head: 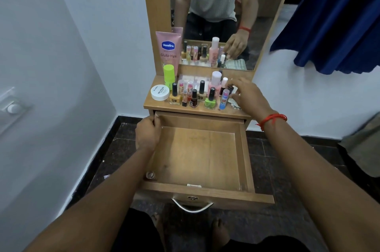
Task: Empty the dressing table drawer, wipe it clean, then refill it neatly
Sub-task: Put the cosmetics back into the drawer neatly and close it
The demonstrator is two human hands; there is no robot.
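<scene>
**Almost everything out, one small item left in the drawer**

Most of the emptying looked finished. The drawer point(197, 155) stood pulled far out from the dressing table, its wooden floor bare except for a small clear object point(150, 175) in the near-left corner; what it was could not be made out. The contents appeared to be crowded on the tabletop point(153, 105) above: a pink Vaseline tube point(169, 50) leaning by the mirror point(216, 4), a white jar point(160, 92), a green-capped bottle point(169, 75), and a row of nail polish bottles point(175, 97).

The left hand point(147, 134) gripped the drawer's left wall near the back, fingers curled over the edge. The right hand point(249, 97) reached over the right end of the tabletop with fingers spread and half bent above the bottles and a pale cloth point(234, 104). Whether it had hold of anything could not be told.

Judging from this, that last object needed removing. Whether the wipe had been done could not be read from the wood, and the whole refill remained.
</scene>
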